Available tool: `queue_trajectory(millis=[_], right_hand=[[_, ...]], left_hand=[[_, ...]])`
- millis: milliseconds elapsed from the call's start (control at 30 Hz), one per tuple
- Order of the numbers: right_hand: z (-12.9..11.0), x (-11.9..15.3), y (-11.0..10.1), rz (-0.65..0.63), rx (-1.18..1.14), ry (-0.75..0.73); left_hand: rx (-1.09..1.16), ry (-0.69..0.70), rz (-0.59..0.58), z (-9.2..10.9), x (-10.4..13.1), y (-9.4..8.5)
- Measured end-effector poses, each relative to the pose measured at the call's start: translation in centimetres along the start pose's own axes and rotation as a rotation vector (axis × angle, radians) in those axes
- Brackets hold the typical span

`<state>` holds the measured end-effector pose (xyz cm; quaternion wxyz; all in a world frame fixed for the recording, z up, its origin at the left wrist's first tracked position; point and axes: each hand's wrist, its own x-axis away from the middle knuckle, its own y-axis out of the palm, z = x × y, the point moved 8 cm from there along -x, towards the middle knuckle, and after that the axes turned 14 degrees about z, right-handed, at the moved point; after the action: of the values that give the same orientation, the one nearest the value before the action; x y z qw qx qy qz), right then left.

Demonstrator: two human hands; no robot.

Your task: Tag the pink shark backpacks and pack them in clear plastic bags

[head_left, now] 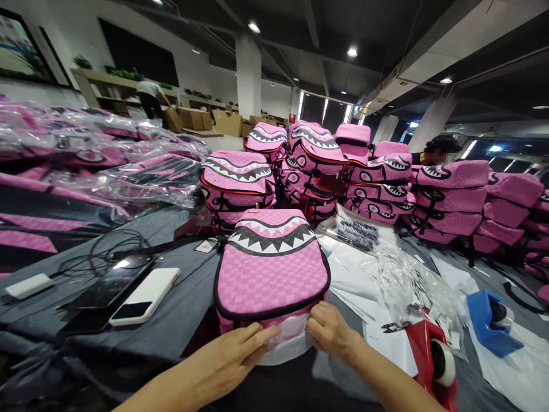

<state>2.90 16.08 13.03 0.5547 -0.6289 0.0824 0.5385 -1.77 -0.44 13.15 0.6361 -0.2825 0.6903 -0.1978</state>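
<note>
At the near edge of the surface, the pink bag lay toothy side up; right hand had fingers curled tight on the thin white sheet at the bag's near end; left hand had fingers close together on it, pinching or not, couldn't tell; bag looked light w/ soft padding, prob. best held by its sides; sheet seemed slippery.
</note>
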Motion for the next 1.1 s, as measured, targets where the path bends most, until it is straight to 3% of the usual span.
queue_trajectory(millis=[100,200,333,433,500,667,833,933,1000,1100], right_hand=[[-0.4,0.3,0.2,-0.104,-0.010,-0.056],[-0.6,0.1,-0.1,-0.117,-0.028,-0.058],[-0.7,-0.9,-0.8,0.115,-0.034,0.002],[-0.6,-0.1,-0.3,0.308,0.073,0.105],[-1.1,1.4,0.7,0.338,0.118,0.151],[-3.0,4.8,1.9,0.133,-0.075,0.134],[-1.7,3.8,0.9,-0.152,-0.230,0.259],[-0.8,2.9,2.3,-0.351,-0.182,0.282],[-0.7,2.6,3.3,-0.452,-0.174,0.264],[-0.8,2.3,3.5,-0.460,-0.113,0.217]], left_hand=[[0.084,-0.039,0.091,0.0,0.2,0.2],[0.045,-0.052,0.281,0.0,0.8,-0.4],[-0.237,-0.118,0.487,0.2,2.5,-0.5],[-0.293,-0.218,0.458,0.3,4.7,1.3],[-0.267,-0.219,0.411,0.9,6.4,2.6],[-0.164,-0.219,0.433,2.7,9.1,2.9],[0.025,-0.435,0.388,1.3,9.5,2.5],[0.049,-0.541,0.387,0.0,9.1,2.2],[0.038,-0.529,0.347,-0.3,8.1,2.0],[0.021,-0.453,0.231,-0.1,6.1,1.7]])
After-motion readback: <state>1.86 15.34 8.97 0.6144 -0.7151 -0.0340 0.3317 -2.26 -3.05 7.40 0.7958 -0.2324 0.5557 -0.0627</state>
